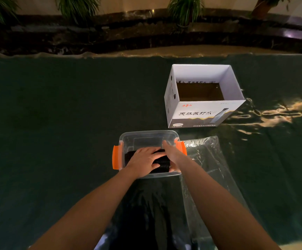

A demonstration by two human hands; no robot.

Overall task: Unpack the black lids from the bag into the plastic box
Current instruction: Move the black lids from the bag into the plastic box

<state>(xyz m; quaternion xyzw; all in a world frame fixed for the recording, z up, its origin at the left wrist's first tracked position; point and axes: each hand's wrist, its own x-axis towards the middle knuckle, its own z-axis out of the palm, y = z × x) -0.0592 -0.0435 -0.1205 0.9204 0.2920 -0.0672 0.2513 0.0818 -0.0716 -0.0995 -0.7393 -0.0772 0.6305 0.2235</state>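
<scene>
Down inside the plastic box (147, 136): a row of black lids (162, 162), stacked on edge like a ribbed roll, lying across the near half. Left hand (143, 162) pressed flat over the top of the row, fingers (155, 156) spread and curled lightly over the lids. Right hand (170, 152) set against the right end of the row, palm inward, fingers straight and pointing away, thumb tucked at the near end; more a bracing than a full clasp. Both forearms reaching in from the near edge. Box clear-walled, with orange latches (116, 156) on left and right sides, standing on a dark green worktop (56, 123). Just right of the box and touching it, a clear plastic bag (206, 159), flattened and crinkled, stretching toward the near edge. Farther off, beyond and to the right, a white cardboard carton (203, 112) with printed characters, open-topped. At the far edge, a dark stone ledge (146, 33) with green plants (78, 6).
</scene>
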